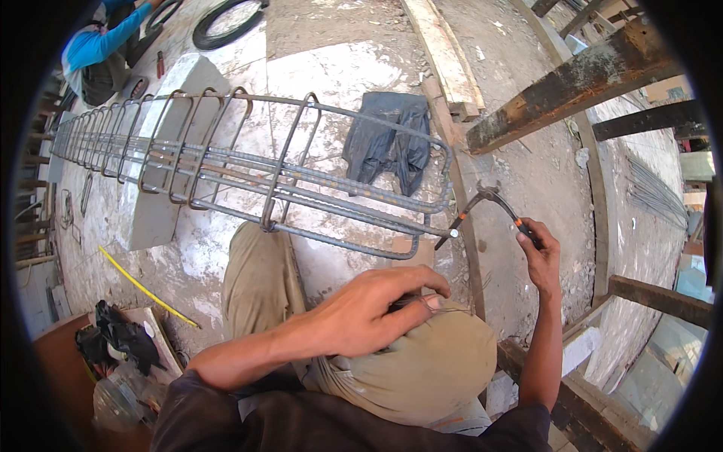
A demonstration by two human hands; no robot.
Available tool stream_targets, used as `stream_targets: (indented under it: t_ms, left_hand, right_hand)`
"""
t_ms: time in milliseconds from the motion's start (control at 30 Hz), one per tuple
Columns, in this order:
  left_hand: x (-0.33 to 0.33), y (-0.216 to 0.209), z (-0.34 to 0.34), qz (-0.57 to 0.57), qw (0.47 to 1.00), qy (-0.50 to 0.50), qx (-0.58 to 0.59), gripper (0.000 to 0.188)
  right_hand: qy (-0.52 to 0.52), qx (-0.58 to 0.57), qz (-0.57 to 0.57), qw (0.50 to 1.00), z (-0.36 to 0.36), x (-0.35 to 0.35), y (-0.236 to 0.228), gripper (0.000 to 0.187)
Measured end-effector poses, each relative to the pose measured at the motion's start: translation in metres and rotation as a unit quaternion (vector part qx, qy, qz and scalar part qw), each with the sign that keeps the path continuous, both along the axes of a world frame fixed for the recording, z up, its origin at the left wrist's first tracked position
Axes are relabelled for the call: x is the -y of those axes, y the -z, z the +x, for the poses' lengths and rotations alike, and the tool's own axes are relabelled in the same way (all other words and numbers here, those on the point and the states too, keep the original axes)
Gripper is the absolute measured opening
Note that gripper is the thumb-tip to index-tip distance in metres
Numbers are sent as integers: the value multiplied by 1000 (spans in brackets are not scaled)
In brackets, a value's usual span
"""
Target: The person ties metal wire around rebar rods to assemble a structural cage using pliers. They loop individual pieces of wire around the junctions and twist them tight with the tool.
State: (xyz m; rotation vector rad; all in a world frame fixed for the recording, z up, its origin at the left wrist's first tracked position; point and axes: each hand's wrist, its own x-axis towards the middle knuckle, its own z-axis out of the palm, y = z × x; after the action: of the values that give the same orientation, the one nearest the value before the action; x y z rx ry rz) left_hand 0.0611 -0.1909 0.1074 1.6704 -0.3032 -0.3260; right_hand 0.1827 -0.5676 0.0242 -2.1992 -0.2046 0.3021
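Note:
My right hand [541,252] is closed round one handle of a pair of pincers [489,192] with black and orange handles. Their legs are spread wide, the other handle reaching toward the near end of a rebar cage [324,181]. That cage of ribbed bars and square stirrups stretches from the far left to just in front of me. Over my bent knee, my left hand [376,309] is closed on a bunch of thin tie wires [444,307], whose ends stick out past the fingers. Part of the bunch is hidden inside the hand.
Grey blocks [154,218] stand under the cage. Beyond it lies a black plastic bag [384,139]. A yellow strip [147,286] and a pile of plastic bags [124,343] are at left. Timber beams [572,83] slant in at right. A co-worker [105,53] crouches far left near coiled wire [226,26].

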Motion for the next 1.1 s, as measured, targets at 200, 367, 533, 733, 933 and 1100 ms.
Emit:
stream_targets:
  t_ms: [200, 367, 533, 733, 933, 1100]
  left_hand:
    - [72, 121, -6, 119, 962, 33, -243, 72]
    - [118, 129, -3, 225, 968, -101, 39, 93]
    - [161, 152, 31, -17, 987, -153, -41, 61]
    - [195, 173, 52, -83, 940, -282, -175, 34]
    - [203, 139, 64, -295, 884, -287, -221, 41]
    - [213, 106, 82, -308, 878, -305, -203, 37]
  right_hand:
    - [108, -33, 96, 989, -26, 5, -8, 34]
    - [93, -73, 77, 990, -40, 14, -35, 33]
    - [51, -124, 97, 986, -27, 7, -43, 32]
    - [22, -154, 35, 987, 36, -18, -15, 33]
    - [-97, -244, 14, 965, 94, -37, -1, 38]
    - [-115, -273, 9, 955, 120, -26, -3, 37]
